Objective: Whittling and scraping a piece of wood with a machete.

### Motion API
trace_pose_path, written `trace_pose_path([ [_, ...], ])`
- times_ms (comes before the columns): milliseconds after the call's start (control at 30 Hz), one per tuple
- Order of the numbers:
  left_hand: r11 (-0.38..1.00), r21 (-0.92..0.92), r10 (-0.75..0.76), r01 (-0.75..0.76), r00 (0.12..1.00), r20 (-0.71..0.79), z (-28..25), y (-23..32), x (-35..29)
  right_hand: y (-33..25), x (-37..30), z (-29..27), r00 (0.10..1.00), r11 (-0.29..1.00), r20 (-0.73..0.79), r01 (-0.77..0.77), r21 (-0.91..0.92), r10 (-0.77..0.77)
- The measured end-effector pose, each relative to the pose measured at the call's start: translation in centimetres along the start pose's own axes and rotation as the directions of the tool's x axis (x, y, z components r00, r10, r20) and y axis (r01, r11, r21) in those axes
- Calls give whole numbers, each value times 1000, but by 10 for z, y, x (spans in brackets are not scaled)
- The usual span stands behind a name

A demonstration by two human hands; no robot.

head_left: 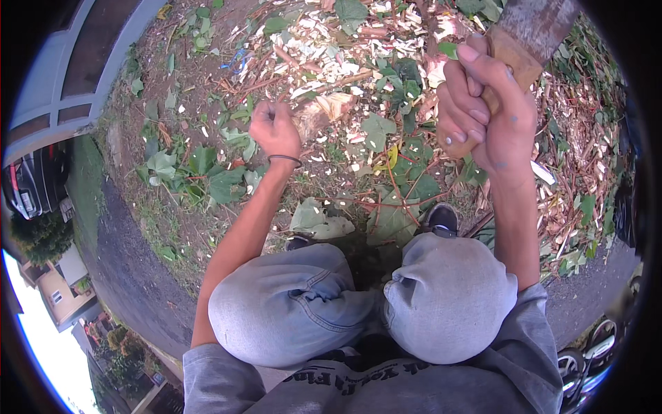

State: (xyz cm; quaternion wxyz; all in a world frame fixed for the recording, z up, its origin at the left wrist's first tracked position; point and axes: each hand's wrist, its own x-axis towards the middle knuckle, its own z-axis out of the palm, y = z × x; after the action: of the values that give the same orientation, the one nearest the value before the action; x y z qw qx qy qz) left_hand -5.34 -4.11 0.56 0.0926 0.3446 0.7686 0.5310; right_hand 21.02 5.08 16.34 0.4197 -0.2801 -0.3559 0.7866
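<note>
My right hand (pixel 488 110) is raised at the upper right, its fingers wrapped round the wooden handle of a machete (pixel 539 27). The broad, stained blade points up and away, and its far end leaves the view. Lower and to the left, my left hand (pixel 274 129) is closed, with a dark band at the wrist. Whatever its fingers hold, if anything, is hidden. Just right of that hand lies a chopped piece of wood (pixel 332 107) with a pale, hacked face, among scattered wood chips (pixel 358 52).
I squat with both knees bent, shoes on the ground. Green leaves (pixel 224 185) and cut twigs (pixel 396 183) litter the soil around me. A blue-grey metal frame (pixel 52 76) stands at the upper left, with a dark car (pixel 38 181) below it. A motorcycle (pixel 586 359) is at the lower right.
</note>
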Motion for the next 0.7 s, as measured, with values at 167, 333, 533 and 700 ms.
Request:
trace_pose_path([
  [167, 965, -140, -234, 220, 968, -87, 5, 2, 6, 183, -64, -73, 813, 763, -71, -569, -306, 578],
  [333, 986, -74, -153, 150, 988, -35, -4, -19, -12, 209, -99, -84, 564, 481, -175, -800, -359, 807],
  [533, 976, -142, -175, 168, 984, -33, -24, -39, -18, 177, -92, -71, 543, 507, -94, -824, -253, 835],
  [700, 559, -231, -711, 796, 604, 360, -24, -24, -54, 173, -110, -92, 557, 507, -130, -813, -288, 820],
])
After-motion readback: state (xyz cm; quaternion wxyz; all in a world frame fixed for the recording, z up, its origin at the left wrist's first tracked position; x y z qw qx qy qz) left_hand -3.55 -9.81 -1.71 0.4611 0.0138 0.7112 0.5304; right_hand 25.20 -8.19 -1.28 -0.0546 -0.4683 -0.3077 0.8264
